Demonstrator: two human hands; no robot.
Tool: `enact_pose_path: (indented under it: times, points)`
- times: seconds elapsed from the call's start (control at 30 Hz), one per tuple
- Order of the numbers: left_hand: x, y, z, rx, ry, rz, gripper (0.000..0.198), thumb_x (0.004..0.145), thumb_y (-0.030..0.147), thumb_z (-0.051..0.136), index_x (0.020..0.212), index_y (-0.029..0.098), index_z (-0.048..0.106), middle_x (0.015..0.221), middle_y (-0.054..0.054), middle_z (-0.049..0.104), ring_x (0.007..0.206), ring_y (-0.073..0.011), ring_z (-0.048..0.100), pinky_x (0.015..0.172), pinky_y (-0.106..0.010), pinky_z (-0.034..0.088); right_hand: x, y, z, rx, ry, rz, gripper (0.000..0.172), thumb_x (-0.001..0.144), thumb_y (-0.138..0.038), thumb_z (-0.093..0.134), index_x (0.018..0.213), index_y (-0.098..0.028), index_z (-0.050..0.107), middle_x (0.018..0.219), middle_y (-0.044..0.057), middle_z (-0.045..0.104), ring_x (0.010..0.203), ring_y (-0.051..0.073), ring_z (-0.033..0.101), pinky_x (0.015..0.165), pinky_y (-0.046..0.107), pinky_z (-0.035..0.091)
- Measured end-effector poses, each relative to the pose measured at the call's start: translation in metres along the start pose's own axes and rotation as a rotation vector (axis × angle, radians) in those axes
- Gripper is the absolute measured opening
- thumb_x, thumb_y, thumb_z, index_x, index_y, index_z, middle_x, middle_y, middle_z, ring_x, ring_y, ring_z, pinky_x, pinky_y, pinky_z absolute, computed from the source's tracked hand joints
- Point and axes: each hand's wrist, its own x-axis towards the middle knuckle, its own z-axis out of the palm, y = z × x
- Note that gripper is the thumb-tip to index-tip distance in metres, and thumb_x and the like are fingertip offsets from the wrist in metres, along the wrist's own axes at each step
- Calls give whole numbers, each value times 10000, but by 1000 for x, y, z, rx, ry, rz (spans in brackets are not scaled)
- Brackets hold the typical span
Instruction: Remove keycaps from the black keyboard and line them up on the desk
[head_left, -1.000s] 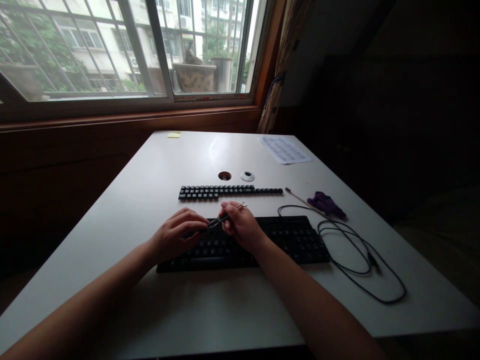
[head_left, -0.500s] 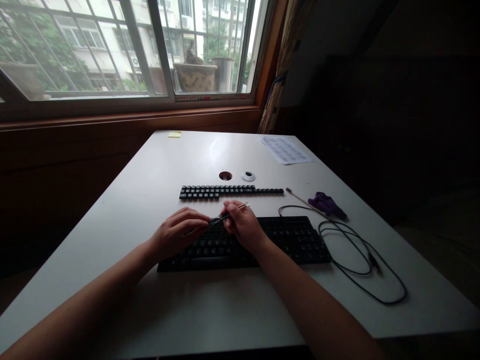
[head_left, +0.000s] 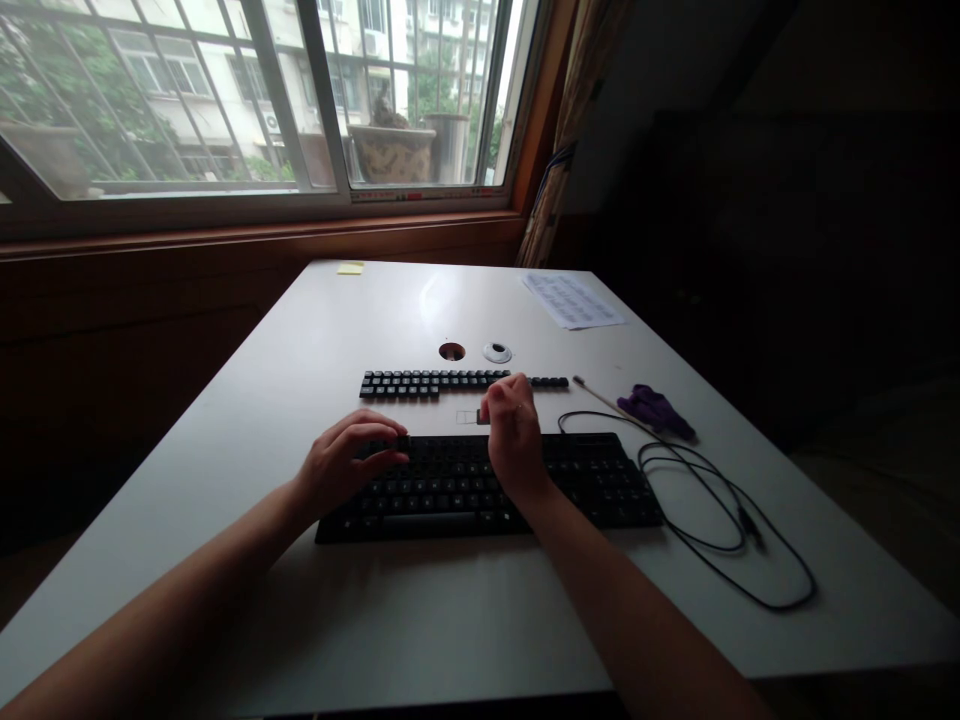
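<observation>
A black keyboard [head_left: 442,500] lies in front of me, with part of its upper rows stripped of keycaps. Over its upper left part is my left hand [head_left: 349,452], thumb and fingers curved around a small dark keycap [head_left: 405,441] at their tips. My right hand [head_left: 517,430] hovers over the keyboard's back edge, fingers closed on a wire keycap puller [head_left: 469,417]. Its wire loops point left, and the rest is hidden in the fist. Behind the hands, loose black keycaps [head_left: 397,380] stand in tidy rows on the white table [head_left: 225,440].
A black cable [head_left: 787,600] loops to the right of the keyboard. Near it lie a purple cloth [head_left: 652,410] and a thin stick-handled brush [head_left: 592,390]. Farther back are a table hole [head_left: 451,352], its round cover [head_left: 497,352], printed papers [head_left: 574,300] and a yellow note [head_left: 350,268].
My right hand has moved right and away from my left hand, carrying the keycap puller off the keyboard. My left hand has shifted slightly left, with a keycap now at its fingertips.
</observation>
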Motion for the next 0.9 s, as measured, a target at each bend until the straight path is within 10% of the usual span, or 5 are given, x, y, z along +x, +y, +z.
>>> enact_pose_path:
  times: [0.37, 0.9]
  points:
    - [-2, 1, 1, -58, -14, -44, 346, 780, 138, 794, 1063, 189, 601, 972, -65, 720, 886, -183, 703, 759, -333, 618, -6, -8, 2, 2, -425, -355, 73, 942, -285, 605, 963, -227, 644, 879, 42, 549, 838, 177, 547, 751, 336, 498]
    - [-2, 0, 2, -64, -50, 7, 304, 771, 97, 790, 978, 186, 585, 972, -59, 664, 869, -173, 668, 742, -316, 580, -10, -6, 9, 21, -521, -349, 199, 903, -331, 663, 1053, -207, 707, 887, 54, 617, 863, 186, 579, 775, 339, 506]
